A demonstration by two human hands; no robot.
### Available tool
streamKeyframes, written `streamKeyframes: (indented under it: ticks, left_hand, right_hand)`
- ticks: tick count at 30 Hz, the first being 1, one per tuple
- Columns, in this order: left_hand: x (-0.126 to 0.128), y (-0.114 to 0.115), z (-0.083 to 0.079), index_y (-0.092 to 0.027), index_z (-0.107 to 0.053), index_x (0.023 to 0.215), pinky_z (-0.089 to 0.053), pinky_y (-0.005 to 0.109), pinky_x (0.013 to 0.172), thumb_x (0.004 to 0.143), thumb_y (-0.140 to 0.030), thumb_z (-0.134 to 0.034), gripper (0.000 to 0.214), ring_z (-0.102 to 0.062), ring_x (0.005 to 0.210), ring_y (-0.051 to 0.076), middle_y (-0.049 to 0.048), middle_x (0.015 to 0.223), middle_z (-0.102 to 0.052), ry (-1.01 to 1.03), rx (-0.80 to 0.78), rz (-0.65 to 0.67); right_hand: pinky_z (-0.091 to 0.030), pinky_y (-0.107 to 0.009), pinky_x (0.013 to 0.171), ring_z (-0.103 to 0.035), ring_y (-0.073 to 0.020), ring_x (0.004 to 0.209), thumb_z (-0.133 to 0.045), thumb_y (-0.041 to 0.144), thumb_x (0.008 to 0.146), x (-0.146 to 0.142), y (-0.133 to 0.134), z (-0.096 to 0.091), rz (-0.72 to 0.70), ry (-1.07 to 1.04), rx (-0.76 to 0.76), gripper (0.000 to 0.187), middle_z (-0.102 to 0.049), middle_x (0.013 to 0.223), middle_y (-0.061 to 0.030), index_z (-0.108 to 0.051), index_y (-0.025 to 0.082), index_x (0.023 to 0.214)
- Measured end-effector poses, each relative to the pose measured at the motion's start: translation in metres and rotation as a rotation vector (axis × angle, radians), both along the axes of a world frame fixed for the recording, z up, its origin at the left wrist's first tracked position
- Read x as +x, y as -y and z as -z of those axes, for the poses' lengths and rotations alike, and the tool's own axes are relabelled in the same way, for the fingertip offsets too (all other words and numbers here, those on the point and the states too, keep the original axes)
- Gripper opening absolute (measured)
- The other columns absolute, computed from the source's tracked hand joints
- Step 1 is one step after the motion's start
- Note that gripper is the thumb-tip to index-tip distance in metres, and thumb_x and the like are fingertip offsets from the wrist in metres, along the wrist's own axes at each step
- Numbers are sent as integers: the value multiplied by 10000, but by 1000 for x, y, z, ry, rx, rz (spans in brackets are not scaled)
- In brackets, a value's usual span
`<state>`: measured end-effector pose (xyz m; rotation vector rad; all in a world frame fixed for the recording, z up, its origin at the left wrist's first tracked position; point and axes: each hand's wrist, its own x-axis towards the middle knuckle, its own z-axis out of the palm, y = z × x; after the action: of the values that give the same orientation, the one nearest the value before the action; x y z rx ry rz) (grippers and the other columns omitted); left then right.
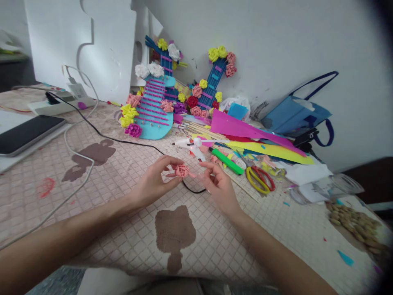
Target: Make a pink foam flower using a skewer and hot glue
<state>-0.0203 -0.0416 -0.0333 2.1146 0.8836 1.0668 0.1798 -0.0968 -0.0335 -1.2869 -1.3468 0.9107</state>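
My left hand [155, 180] pinches a small pink paper rose [181, 171] between thumb and fingertips, held just above the quilted table cover [123, 229]. My right hand [217, 182] is beside it on the right, fingers curled, fingertips touching a thin pink strip that trails from the rose. A white glue gun [192, 144] lies just beyond the hands, its black cord looping under them.
Blue guitar-shaped crafts with paper flowers [153, 110] stand at the back. Coloured paper sheets [245, 131], a green cutter [227, 161], scissors [259, 179], wooden sticks, a blue bag [294, 116], a phone [27, 132], a power strip and cables lie around.
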Motion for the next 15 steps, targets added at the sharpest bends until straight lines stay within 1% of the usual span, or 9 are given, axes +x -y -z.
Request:
streamKeyframes:
  ticks: [3, 6, 10, 12, 15]
  left_hand:
    - [0, 1, -2, -223, -579, 1084, -495, 330, 826, 831, -264, -616, 259, -601, 961, 176, 34, 1035, -638, 5, 13, -15]
    - [0, 2, -4, -227, -578, 1085, -493, 323, 815, 824, -264, -623, 267, -603, 963, 177, 31, 1051, -640, 10, -4, -27]
    - [0, 4, -6, -222, -581, 1082, -495, 319, 801, 818, -276, -628, 274, -609, 945, 179, 33, 1033, -641, 27, -7, -17]
    - [1, 4, -6, -221, -581, 1080, -493, 314, 797, 815, -277, -633, 276, -607, 945, 178, 32, 1032, -639, 26, 0, -15]
    - [0, 4, -4, -223, -579, 1083, -487, 316, 805, 816, -269, -634, 277, -599, 977, 183, 32, 1048, -638, 13, 1, -19]
  right_hand:
    - [-283, -227, 441, -338, -76, 499, -679, 374, 787, -13, 5, 1, -123, -187, -157, 423, -408, 662, 71, -552, 281, 1180]
    - [-224, -224, 403, -292, -59, 456, -709, 362, 763, -22, 7, 4, -206, -329, -256, 448, -397, 640, 82, -561, 293, 1180]
    - [-197, -215, 381, -288, -44, 439, -738, 373, 725, -31, 7, 9, -219, -446, -327, 345, -430, 650, 80, -616, 265, 1030]
    - [-191, -213, 380, -290, -41, 439, -744, 387, 715, -34, 7, 10, -208, -454, -353, 281, -445, 636, 75, -629, 231, 917]
    - [-177, -213, 391, -281, -43, 432, -733, 398, 726, -33, 7, 9, -199, -453, -360, 236, -422, 562, 80, -613, 204, 787]
